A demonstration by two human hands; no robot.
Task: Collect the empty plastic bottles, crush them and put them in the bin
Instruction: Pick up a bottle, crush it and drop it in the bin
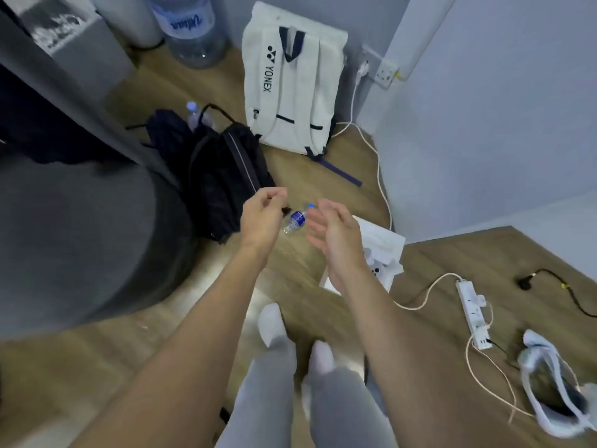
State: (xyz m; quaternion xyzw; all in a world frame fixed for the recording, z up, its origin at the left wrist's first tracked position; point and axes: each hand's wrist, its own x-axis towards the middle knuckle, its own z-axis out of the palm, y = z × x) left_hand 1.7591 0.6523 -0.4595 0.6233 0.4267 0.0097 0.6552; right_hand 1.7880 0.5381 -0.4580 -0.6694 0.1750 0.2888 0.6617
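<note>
Grey-trousered legs, white socks on wooden floor. Left hand loosely curled, holding nothing; right hand open, empty. Between them, on floor: small clear plastic bottle with blue label and cap, lying on side. Likely light, thin-walled, slippery; take mid-body. Black fabric backpack just beside it, crowding left side; second clear bottle behind. White backpack against wall.
</note>
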